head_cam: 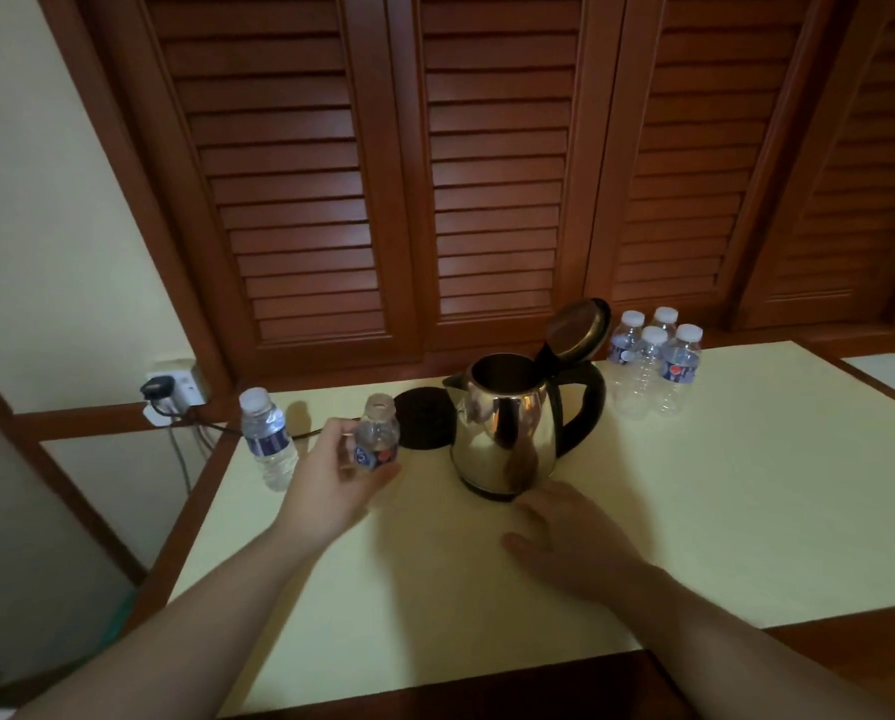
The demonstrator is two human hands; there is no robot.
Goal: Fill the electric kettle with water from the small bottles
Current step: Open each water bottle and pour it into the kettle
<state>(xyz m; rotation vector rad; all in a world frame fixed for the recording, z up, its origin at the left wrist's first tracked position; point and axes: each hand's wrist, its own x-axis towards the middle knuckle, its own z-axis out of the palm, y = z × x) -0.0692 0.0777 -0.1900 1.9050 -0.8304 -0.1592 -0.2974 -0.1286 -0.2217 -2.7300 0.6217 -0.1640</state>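
Note:
A steel electric kettle (507, 428) with a black handle stands on the pale table (694, 511), its lid tipped open. My left hand (331, 480) grips an uncapped small bottle (377, 439) upright, left of the kettle and low over the table. My right hand (570, 543) rests flat on the table just in front of the kettle's base, fingers spread, holding nothing. A capped small bottle (268, 439) stands further left. Several capped bottles (653, 361) cluster behind the kettle on the right.
The kettle's round black base (424, 418) lies on the table behind the held bottle, its cord running to a wall socket (175, 389) at the left. Brown louvred doors (487, 174) close off the back. The table's wooden edge (487, 683) runs near me.

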